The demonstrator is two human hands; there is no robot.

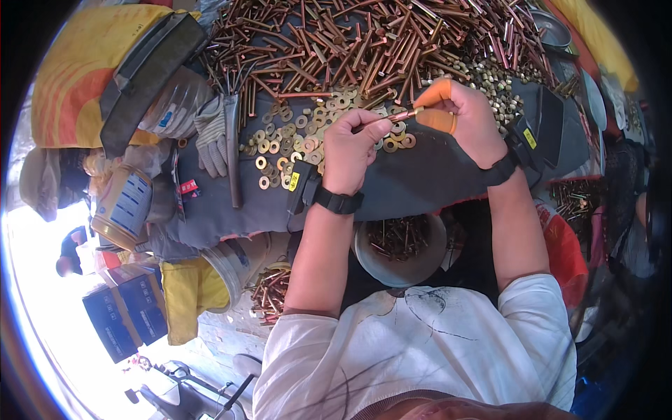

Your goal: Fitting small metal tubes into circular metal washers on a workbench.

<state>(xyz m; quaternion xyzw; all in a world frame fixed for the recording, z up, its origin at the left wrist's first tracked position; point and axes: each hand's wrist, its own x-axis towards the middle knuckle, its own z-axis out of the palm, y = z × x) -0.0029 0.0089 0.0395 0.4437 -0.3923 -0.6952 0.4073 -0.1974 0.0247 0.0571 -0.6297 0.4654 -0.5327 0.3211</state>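
Note:
Over the work surface, my left hand [352,145] pinches a copper-coloured bolt [400,116] between thumb and fingers. My right hand [470,120], with orange covers on its thumb and forefinger, closes on a small brass-coloured nut [418,110] at the bolt's end. Whether the nut sits on the thread cannot be made out. Around and beyond my left hand lie many flat washers [263,146]. A heap of similar nuts [498,91] spreads beside my right hand, and a large pile of long bolts [329,45] covers the far side.
A grey work glove [211,136] and a metal bar [233,150] lie at left, near a yellow-lidded tub [122,206]. Below the front edge stands a bucket [399,276] holding bolts. A metal bowl [551,29] is at the far right; a blue box [126,311] stands lower left.

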